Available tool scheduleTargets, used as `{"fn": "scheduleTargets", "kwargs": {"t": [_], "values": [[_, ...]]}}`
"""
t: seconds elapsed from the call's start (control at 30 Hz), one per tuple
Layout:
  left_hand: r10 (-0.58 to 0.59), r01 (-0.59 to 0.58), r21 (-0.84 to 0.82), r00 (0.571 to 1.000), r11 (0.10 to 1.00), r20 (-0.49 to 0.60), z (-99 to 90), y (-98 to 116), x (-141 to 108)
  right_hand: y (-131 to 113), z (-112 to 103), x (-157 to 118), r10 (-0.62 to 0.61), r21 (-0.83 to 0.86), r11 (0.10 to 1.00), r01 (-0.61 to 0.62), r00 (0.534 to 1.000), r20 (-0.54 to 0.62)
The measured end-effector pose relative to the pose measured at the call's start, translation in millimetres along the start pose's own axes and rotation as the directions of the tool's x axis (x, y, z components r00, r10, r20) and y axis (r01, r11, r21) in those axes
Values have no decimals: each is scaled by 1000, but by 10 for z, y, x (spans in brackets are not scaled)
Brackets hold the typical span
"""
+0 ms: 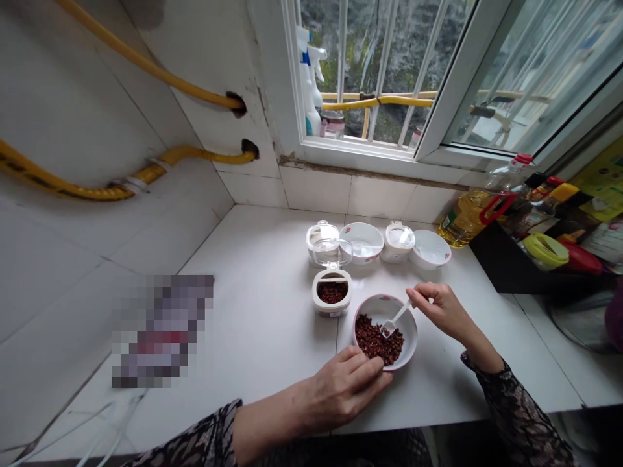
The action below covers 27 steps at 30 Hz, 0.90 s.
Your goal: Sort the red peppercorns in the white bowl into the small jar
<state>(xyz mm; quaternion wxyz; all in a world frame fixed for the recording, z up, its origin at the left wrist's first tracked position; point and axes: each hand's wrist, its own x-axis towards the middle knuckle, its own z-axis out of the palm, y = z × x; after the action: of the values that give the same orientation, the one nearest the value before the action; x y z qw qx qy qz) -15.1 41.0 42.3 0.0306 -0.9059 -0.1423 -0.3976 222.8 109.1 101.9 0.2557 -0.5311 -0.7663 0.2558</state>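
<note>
A white bowl (410, 337) with a pink rim holds dark red dried spice that looks like Sichuan peppercorns (377, 340). My left hand (341, 386) grips the bowl's near left rim, fingers curled against it. Between the thumb and fingers of my right hand (438, 305) is the handle of a small white spoon (402, 312). The spoon slants down into the bowl, its scoop resting at the spice and carrying a few bits. Just behind and left of the bowl stands a white spice jar (331, 305), its clear lid (332, 253) flipped up, with similar dark red spice inside.
Along the back of the counter stand two white lidded jars (321, 239) (398, 243) and two white bowls (361, 243) (431, 250). An oil bottle (470, 217) and a black rack (511, 259) of condiments are at right. A blurred-out object (165, 331) and cables lie left.
</note>
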Motion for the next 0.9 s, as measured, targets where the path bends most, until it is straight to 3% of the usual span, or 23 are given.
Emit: {"fn": "scheduleTargets", "kwargs": {"t": [0.17, 0.43, 0.57, 0.67, 0.73, 0.8, 0.9], "values": [[0, 0, -7, 1000, 1000, 2, 18, 4, -19, 39, 83, 29, 146, 253, 955, -154, 988, 49], [16, -16, 3, 1000, 1000, 23, 26, -12, -38, 33, 228, 102, 235, 370, 895, -250, 968, 85], [12, -12, 2, 1000, 1000, 11, 20, -11, -29, -136, 222, 219, 171, 396, 906, -147, 985, -25], [6, -6, 10, 1000, 1000, -3, 21, -8, -20, -335, 232, 329, 21, 299, 953, 47, 975, -220], [9, -9, 16, 1000, 1000, 2, 21, -7, -16, -461, 265, 385, -161, 108, 970, 216, 912, -378], [11, -11, 14, 1000, 1000, 1, 22, -5, -18, -552, 321, 416, -410, -152, 911, 384, 798, -442], [8, -8, -1, 1000, 1000, 26, 29, -6, -31, -609, 407, 409, -725, -479, 679, 556, 610, -318]]}}
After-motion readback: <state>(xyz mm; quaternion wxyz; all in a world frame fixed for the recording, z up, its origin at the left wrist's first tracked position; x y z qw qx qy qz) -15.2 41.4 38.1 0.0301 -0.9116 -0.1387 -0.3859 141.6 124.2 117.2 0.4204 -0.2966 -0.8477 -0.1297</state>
